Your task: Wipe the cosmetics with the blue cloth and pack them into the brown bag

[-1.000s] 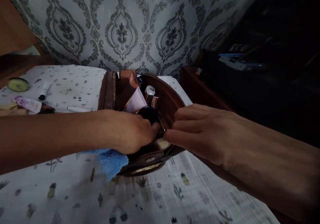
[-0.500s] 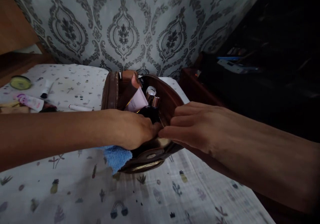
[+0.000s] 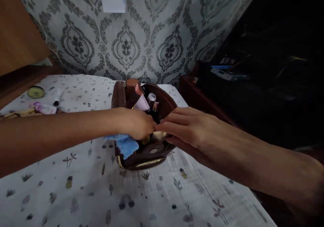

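A brown zippered bag (image 3: 117, 97) stands open on a patterned white cloth. Curled fingers of my left hand (image 3: 139, 123) reach down inside it, their tips hidden, so what they hold does not show. My right hand (image 3: 188, 125) closes over the bag's right front rim, fingers together and thumb lower down. A pale gold, shiny patch (image 3: 159, 136) shows beside its fingertips, its kind unclear. Behind my left hand, a pale pink tube (image 3: 141, 103) and shiny-capped bottles (image 3: 152, 98) stick up in the bag. A blue fluffy cloth (image 3: 127, 147) hangs over the front left edge.
On the left of the white cloth (image 3: 86, 186) lie a round green-yellow container (image 3: 35, 92), a small white tube with a black cap (image 3: 58, 97) and a purple-and-white tube (image 3: 44, 108). Patterned wallpaper (image 3: 149, 51) rises behind. Dark furniture (image 3: 210, 102) borders the right side.
The camera view has shifted, showing more of the wall. My right hand's fingertips have come further left, up to my left hand. My left hand stays inside the bag.
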Motion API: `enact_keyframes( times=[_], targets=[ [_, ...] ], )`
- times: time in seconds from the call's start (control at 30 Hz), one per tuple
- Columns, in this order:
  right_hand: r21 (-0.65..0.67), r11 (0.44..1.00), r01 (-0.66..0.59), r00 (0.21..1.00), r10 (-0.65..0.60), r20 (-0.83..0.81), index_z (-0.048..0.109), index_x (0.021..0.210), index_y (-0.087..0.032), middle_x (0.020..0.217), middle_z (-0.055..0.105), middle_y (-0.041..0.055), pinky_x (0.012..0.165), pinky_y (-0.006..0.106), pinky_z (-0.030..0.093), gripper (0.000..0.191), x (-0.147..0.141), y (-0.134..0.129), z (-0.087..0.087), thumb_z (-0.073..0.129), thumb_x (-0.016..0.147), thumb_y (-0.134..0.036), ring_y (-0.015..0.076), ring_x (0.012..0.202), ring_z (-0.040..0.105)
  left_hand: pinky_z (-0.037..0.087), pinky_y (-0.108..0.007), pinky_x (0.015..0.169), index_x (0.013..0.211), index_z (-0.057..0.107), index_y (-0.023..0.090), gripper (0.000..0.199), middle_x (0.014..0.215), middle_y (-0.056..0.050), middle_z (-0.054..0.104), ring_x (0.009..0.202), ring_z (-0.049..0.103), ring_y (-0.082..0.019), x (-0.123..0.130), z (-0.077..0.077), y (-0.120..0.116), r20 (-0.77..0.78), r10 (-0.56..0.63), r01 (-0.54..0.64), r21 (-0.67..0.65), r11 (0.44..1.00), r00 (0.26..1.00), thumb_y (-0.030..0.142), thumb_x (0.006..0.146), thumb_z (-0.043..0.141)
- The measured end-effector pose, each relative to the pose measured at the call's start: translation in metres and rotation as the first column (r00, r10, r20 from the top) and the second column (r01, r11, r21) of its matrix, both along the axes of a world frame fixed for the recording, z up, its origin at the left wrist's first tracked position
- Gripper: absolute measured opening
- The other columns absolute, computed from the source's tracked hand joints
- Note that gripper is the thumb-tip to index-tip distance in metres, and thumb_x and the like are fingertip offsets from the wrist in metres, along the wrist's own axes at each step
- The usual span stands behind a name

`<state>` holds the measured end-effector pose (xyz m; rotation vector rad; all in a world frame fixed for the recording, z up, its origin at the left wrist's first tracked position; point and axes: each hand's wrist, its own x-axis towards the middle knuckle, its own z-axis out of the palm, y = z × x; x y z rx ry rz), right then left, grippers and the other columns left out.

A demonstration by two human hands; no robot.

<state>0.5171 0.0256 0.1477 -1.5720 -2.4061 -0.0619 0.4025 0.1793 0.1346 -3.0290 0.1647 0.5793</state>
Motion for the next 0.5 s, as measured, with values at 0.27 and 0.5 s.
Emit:
enact_keyframes(
  times=[0.27,0.5],
  targets=[
    [-0.052,0.997,0.057,0.998,-0.056,0.028,0.067,0.094,-0.018,0.078,0.065,0.0014,0.078,0.033,0.041,0.022,-0.009,-0.001,0.003,0.048,0.095,-0.008,0.0159,0.073,0.058,0.045,-0.025,0.068,0.084,0.073,0.015,0.016,0.093,-0.007,0.076,0.080,0.065,-0.018,0.005,-0.003,0.005,-0.054,-0.007,0.004,-0.063,0.998,0.998,0.009,0.075,0.062],
    [-0.121,0.990,0.071,0.997,-0.066,0.046,0.064,0.087,-0.017,0.076,0.063,0.0005,0.077,0.032,0.039,0.024,-0.010,-0.001,0.007,0.048,0.092,-0.001,0.0152,0.071,0.054,0.048,-0.024,0.074,0.084,0.072,0.018,0.016,0.085,-0.004,0.075,0.079,0.066,-0.017,0.005,-0.027,0.010,0.141,-0.069,0.094,-0.179,0.979,0.988,0.009,0.076,0.063]
  ],
)
